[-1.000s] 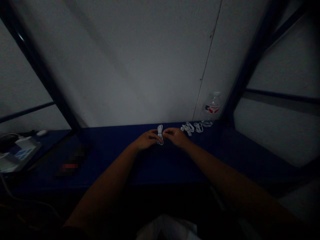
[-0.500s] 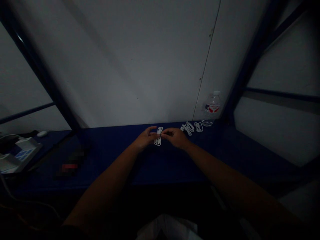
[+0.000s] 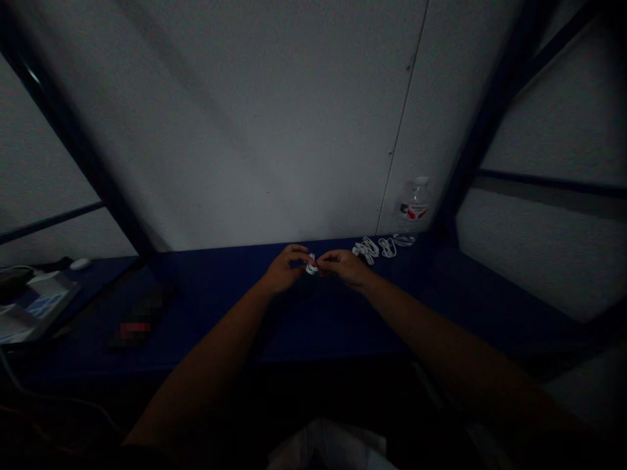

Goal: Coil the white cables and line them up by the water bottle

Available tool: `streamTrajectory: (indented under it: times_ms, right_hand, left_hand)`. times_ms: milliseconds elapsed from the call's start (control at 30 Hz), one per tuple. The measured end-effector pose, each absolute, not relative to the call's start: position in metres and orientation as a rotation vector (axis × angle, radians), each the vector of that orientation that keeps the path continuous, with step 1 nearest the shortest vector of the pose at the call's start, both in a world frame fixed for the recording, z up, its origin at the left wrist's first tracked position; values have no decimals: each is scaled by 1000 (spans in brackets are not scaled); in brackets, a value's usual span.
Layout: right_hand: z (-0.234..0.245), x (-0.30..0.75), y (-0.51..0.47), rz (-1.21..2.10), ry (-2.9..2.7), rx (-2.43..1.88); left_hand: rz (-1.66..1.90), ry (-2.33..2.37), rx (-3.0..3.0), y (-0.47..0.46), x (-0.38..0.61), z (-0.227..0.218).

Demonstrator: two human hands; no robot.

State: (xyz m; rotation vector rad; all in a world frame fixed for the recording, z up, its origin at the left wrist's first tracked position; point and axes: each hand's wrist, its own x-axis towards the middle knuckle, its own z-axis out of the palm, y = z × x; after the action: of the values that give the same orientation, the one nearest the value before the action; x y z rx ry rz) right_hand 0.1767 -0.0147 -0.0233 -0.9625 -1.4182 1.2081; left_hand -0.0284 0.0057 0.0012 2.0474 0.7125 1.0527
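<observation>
A small bundle of white cable (image 3: pixel 311 265) is held above the blue tabletop, between my two hands. My left hand (image 3: pixel 283 269) is closed on it, with thumb and fingers gripping it from the left. On the bundle's right side, my right hand (image 3: pixel 344 267) pinches with thumb and index finger. A thin dark tie ran round the cable to these fingertips a moment ago; it is too small and dark to make out now. More coiled white cables (image 3: pixel 366 249) lie beyond my right hand, and a smaller white coil (image 3: pixel 388 247) lies beside them.
A clear plastic bottle (image 3: pixel 415 212) stands by the wall at the back right. On the left are a blurred dark object (image 3: pixel 137 323), a white power strip (image 3: pixel 46 303) with plugs, and a small white rounded object (image 3: pixel 80 264). Blue metal posts (image 3: pixel 73 124) frame the table (image 3: pixel 215 313).
The cable bundle has turned from upright to a foreshortened, end-on angle. My left fingers have closed further round it, while my right hand keeps its pinch close by.
</observation>
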Motion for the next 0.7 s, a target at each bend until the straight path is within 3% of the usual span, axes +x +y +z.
streamTrajectory:
  times_ms: [333, 600, 700]
  right_hand:
    - [-17, 176, -17, 863, -1673, -960]
    - [-5, 173, -32, 357, -1898, -933]
    - [-3, 173, -35, 290, -1969, -870]
  left_hand:
    - [989, 730, 1653, 5, -27, -3]
    - [1149, 938, 1630, 6, -20, -4]
    - [960, 1077, 1592, 5, -21, -5]
